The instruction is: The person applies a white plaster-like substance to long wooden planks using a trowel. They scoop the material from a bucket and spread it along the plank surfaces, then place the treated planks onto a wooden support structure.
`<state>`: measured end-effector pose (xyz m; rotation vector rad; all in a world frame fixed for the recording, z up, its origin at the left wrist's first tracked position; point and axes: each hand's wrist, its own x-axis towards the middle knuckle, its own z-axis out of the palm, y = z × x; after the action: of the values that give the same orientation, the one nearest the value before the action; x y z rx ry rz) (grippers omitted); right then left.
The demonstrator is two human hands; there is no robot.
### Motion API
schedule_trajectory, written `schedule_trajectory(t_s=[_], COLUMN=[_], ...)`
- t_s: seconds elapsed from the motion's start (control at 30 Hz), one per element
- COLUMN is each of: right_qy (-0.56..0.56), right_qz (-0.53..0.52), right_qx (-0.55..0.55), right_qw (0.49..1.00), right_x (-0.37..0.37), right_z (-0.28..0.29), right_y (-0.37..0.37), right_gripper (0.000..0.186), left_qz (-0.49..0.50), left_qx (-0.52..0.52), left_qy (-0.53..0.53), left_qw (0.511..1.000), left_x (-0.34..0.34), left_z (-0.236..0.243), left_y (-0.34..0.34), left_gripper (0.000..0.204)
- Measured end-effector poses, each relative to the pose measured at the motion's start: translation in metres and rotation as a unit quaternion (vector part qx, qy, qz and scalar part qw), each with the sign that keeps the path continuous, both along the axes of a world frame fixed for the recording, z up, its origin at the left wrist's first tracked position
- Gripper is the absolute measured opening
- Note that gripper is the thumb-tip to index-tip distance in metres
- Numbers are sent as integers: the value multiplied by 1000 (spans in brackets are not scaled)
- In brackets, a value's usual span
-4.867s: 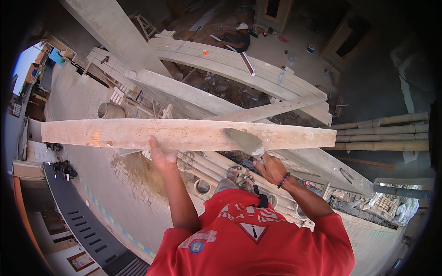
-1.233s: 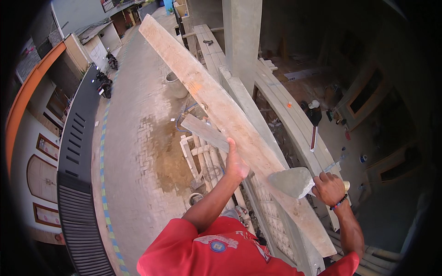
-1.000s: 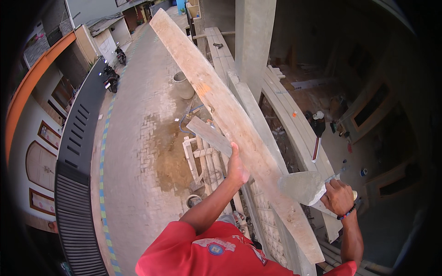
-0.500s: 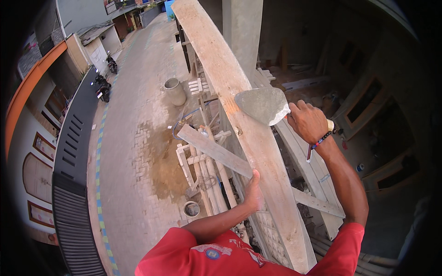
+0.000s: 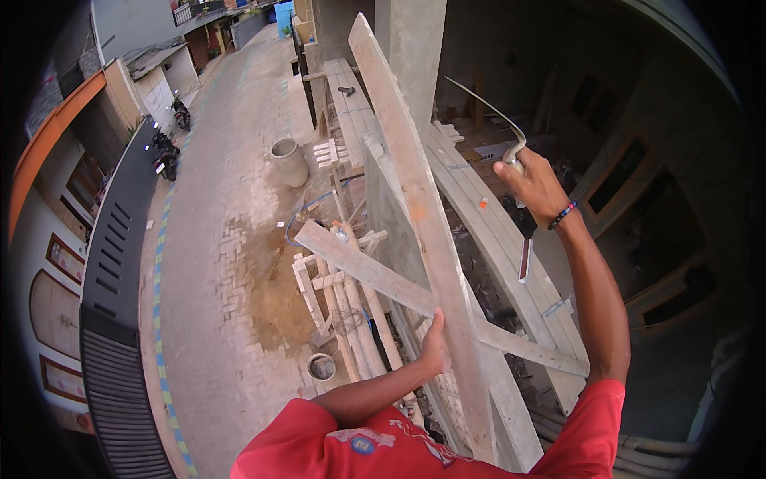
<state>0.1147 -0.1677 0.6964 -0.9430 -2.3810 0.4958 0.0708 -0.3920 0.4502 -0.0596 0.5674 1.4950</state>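
A long wooden board [image 5: 415,195] runs away from me through the middle, tilted so that its face looks narrow. My left hand [image 5: 435,347] grips its left edge, thumb on the side and fingers hidden behind. Off the board, to its right, my right hand [image 5: 533,188] holds a trowel [image 5: 495,112] by the handle. The trowel's blade shows nearly edge-on as a thin curved line. A shorter board [image 5: 367,267] crosses beneath the long one, its far end sticking out to the left. Under the long board shows the grey top of a wall [image 5: 507,407].
Scaffold planks [image 5: 503,231] lie to the right, an orange scrap [image 5: 483,203] on them. Farther planks [image 5: 351,112] carry a small dark tool [image 5: 346,91]. Below left are bamboo poles [image 5: 363,335], a bucket [image 5: 321,366], a concrete cylinder [image 5: 290,163] and a paved lane [image 5: 215,239].
The long board has tipped and swung its far end to the right, uncovering the wall top and far planks. The trowel has left the board, its blade turning from flat to edge-on.
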Motion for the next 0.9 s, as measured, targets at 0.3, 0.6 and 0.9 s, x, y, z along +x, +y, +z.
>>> schedule_trajectory(t_s=[0.3, 0.6, 0.9], right_qy=[-160, -203, -189], right_qz=[161, 55, 27], right_qx=[156, 73, -135], right_qw=[961, 975, 972], right_x=[51, 30, 84], right_z=[-111, -111, -105], right_y=[-63, -54, -65], right_gripper=[29, 34, 44], left_qz=[-53, -106, -185], left_qx=[70, 315, 461], left_qy=[-56, -200, -302], left_qw=[995, 922, 814], left_x=[-4, 21, 11], left_z=[-48, -74, -61], left_y=[5, 18, 58], left_gripper=[37, 25, 33])
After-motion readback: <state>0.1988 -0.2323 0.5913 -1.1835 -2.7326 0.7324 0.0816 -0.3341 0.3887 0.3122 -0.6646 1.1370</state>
